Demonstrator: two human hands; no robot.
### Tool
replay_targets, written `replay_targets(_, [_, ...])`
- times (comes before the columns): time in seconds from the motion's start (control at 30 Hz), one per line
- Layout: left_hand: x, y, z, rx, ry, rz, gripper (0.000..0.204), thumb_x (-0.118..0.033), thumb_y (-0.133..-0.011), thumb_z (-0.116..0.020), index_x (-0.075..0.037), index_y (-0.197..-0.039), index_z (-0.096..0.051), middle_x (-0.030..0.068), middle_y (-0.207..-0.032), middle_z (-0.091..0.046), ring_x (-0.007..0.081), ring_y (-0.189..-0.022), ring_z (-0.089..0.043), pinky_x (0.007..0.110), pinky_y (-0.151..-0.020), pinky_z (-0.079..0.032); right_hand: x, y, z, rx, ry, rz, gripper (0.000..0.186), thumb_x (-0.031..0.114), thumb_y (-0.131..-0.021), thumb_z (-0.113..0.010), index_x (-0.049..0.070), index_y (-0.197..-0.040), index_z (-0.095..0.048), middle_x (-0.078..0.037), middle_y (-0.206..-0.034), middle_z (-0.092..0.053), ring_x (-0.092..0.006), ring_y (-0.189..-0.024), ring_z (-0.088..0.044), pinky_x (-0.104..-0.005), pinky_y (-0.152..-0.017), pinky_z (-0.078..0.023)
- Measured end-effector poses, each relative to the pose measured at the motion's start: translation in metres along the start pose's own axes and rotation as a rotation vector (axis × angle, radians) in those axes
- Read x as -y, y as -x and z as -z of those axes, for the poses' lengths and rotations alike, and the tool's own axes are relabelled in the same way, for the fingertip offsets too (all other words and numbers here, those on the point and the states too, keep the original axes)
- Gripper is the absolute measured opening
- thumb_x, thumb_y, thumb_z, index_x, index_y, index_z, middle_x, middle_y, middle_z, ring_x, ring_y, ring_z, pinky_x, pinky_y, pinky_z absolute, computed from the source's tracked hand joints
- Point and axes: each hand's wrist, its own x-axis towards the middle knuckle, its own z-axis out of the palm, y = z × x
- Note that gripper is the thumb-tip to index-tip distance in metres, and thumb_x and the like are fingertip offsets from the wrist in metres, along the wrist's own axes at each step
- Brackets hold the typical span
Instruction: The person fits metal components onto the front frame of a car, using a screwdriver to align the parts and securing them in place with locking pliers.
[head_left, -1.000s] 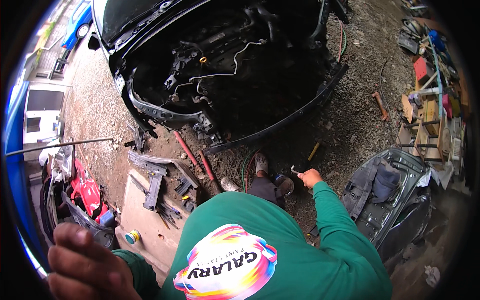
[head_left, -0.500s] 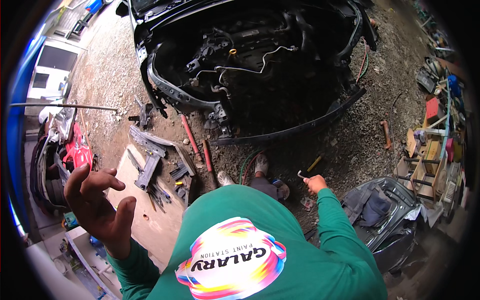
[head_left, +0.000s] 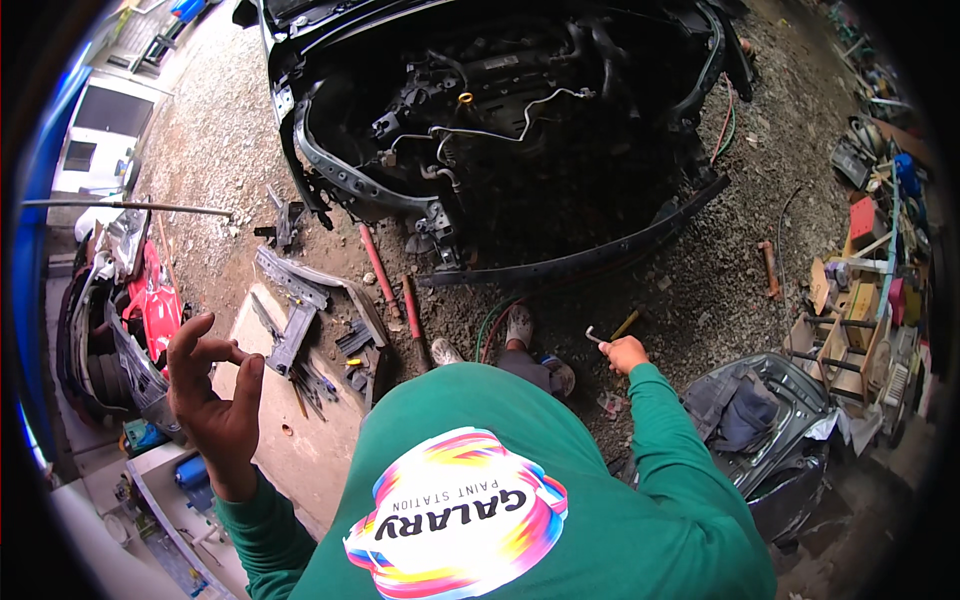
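Note:
My left hand (head_left: 214, 402) is raised at the left, with thumb and a fingertip meeting in a pinch; nothing shows between them. At right of centre, my right hand (head_left: 624, 355) is closed around a metal tool with a bent silver end (head_left: 594, 334); my fist hides the rest. Just beyond it on the ground lies a yellow stick-like handle (head_left: 626, 323). Ahead of me stands a dark car with its front stripped. Its engine (head_left: 500, 70) and a bent metal pipe (head_left: 500, 135) are exposed above a black lower crossbar (head_left: 590, 262).
A board (head_left: 330, 440) at left carries removed metal parts (head_left: 296, 335) and hand tools (head_left: 318, 385). Red bars (head_left: 378, 265) lie near the car. A car door (head_left: 790, 425) with dark cloth (head_left: 748, 412) lies at right, near a wooden tool rack (head_left: 835, 350). Hoses (head_left: 488, 325) run by my feet.
My left thumb and fingertip have come together from a wider gap. My right hand and its tool have moved slightly forward and left.

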Motion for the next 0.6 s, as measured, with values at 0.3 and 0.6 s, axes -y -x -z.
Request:
replay_targets(0.3, [0.007, -0.002, 0.000, 0.056, -0.174, -0.010, 0.053, -0.006, -0.088, -0.085, -0.006, -0.137, -0.065, 0.0060, -0.086, -0.072, 0.0132, -0.084, -0.070, 0.030, -0.086, -0.054, -0.030, -0.007, -0.006, 0.005, -0.044, -0.033, 0.046, 0.042, -0.103, -0.075, -0.002, -0.091, -0.079, -0.014, -0.072, -0.073, -0.0265, -0.059, -0.069, -0.0453, -0.060, -0.054])
replay_targets(0.6, [0.088, 0.019, 0.040, -0.021, -0.220, 0.212, 0.048, -0.013, -0.091, -0.087, -0.006, -0.134, -0.067, 0.0060, -0.087, -0.071, 0.0139, -0.083, -0.071, 0.030, -0.080, -0.058, -0.047, -0.010, -0.009, 0.047, -0.014, -0.067, 0.040, 0.039, -0.104, -0.074, 0.000, -0.098, -0.078, -0.011, -0.082, -0.076, -0.0230, -0.064, -0.074, -0.0393, -0.055, -0.059])
